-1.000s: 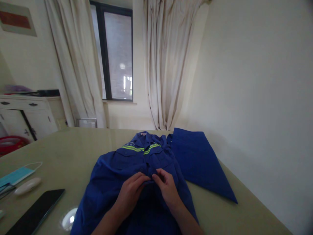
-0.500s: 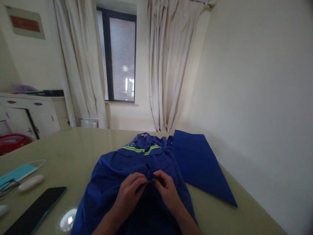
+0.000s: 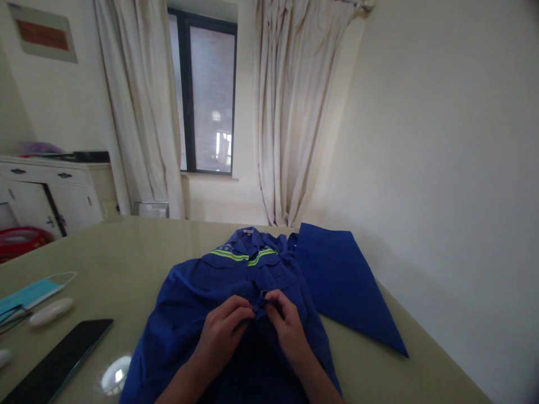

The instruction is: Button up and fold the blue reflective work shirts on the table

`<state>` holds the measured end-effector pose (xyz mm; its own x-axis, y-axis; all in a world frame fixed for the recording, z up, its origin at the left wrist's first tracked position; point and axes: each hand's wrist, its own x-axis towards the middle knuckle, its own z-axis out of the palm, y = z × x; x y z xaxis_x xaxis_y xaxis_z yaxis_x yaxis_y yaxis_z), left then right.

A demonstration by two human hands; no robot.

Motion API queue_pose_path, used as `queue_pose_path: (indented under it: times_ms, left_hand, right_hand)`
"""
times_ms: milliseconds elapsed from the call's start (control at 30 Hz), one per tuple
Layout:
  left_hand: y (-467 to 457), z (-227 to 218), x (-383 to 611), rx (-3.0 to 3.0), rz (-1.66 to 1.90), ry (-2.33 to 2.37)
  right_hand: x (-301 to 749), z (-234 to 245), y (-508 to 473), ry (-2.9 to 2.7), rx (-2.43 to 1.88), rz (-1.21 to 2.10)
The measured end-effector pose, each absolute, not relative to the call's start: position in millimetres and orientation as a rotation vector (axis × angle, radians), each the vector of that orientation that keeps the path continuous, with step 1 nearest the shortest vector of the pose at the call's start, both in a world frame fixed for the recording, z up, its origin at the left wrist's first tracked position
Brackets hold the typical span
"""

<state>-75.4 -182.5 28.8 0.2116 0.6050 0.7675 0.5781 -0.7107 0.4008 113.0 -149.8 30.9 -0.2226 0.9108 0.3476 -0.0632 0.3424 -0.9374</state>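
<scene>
A blue work jacket (image 3: pixel 189 297) with yellow-green reflective stripes across the chest lies front up, its collar pointing away from me. My left hand (image 3: pixel 225 328) pinches the jacket's front edge between thumb and fingers, at the middle below the chest pockets. Close beside it, my right hand (image 3: pixel 286 320) grips the opposite front edge, lifting a small fold of cloth. A button shows faintly between the fingertips; whether it sits in a buttonhole I cannot tell. To the right of the jacket lies a folded piece of blue cloth (image 3: pixel 345 280).
On the table (image 3: pixel 138 241) at the left lie a black phone (image 3: pixel 61 359), a light blue face mask (image 3: pixel 29 297), glasses (image 3: pixel 14 317) and a white oval object (image 3: pixel 51 312). A wall (image 3: pixel 442 196) runs along the right side.
The cloth fold between my fingertips has shifted and stands up slightly more by my right hand. Both hands stay in nearly the same place.
</scene>
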Motion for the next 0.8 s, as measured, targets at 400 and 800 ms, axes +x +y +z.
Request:
queue_pose_path:
  times_ms: [400,800]
  left_hand:
    - [-179,27,-73,2.159,1.553,1.241]
    - [-184,41,-63,1.771,1.36,1.359]
  right_hand:
    - [112,34,-151,-1.591,-0.855,1.162]
    - [113,43,-160,-1.798,-0.861,0.724]
